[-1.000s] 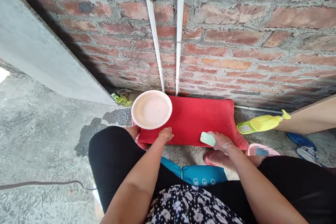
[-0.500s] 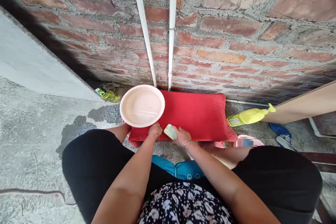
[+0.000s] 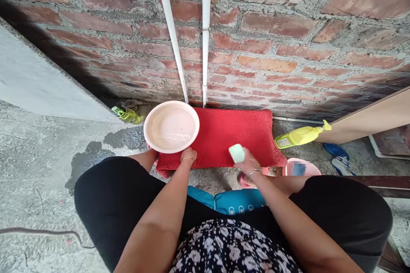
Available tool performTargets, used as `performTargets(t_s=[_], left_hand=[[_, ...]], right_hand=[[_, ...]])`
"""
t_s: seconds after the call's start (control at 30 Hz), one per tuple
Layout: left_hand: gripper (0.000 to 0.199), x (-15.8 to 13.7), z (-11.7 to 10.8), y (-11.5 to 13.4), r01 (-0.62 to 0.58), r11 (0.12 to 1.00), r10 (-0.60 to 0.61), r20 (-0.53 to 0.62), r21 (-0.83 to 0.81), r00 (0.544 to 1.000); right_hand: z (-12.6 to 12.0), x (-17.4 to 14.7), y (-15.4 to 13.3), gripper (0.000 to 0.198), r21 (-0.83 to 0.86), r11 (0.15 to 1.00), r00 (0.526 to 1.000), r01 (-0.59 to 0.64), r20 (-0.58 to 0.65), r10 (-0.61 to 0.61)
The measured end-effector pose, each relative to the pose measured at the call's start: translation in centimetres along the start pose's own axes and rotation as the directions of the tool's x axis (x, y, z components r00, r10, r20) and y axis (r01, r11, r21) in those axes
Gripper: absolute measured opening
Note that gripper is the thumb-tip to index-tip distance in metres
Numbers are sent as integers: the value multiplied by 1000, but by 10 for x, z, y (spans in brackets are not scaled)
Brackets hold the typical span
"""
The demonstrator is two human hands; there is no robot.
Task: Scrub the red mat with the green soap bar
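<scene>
Right hand (image 3: 250, 163) grips the green block (image 3: 236, 153), now farther right over the red cloth (image 3: 235, 130), near its front edge; more cloth separates your hands. Left hand (image 3: 188, 154) beside basin (image 3: 171, 127), grip unclear.

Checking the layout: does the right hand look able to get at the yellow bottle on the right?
Probably yes: only the end of the red cloth lies between the right hand and the yellow bottle. The hand holds a pale green block, which may hinder grasping.
</scene>
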State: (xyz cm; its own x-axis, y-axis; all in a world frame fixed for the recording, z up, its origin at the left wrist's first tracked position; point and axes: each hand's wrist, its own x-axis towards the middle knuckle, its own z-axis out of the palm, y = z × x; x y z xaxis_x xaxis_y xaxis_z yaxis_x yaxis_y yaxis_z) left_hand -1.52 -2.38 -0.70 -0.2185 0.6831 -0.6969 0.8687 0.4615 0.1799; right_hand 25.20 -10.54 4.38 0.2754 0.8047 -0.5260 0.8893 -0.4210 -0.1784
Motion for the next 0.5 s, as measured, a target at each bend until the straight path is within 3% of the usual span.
performTargets(t_s=[0.07, 0.17, 0.27, 0.37, 0.5], left_hand=[[37, 0, -1, -3, 34, 999, -34, -11, -14, 999], [37, -2, -4, -7, 74, 997, -74, -24, -33, 997], [38, -4, -5, -9, 93, 995, -95, -37, -47, 995], [40, -4, -5, -7, 104, 993, -106, -40, -56, 993], [43, -4, -3, -1, 115, 992, -117, -37, -58, 992]], right_hand=[[20, -7, -46, 85, 3, 989, 984, 145, 108, -145], [47, -17, -107, 88, -40, 937, 912, 346, 250, -326], [56, -19, -130, 85, -122, 873, 857, 471, 297, -421], [45, -12, -104, 81, -175, 884, 885, 433, 269, -380], [9, 0, -23, 73, -176, 974, 976, 144, 185, -111]])
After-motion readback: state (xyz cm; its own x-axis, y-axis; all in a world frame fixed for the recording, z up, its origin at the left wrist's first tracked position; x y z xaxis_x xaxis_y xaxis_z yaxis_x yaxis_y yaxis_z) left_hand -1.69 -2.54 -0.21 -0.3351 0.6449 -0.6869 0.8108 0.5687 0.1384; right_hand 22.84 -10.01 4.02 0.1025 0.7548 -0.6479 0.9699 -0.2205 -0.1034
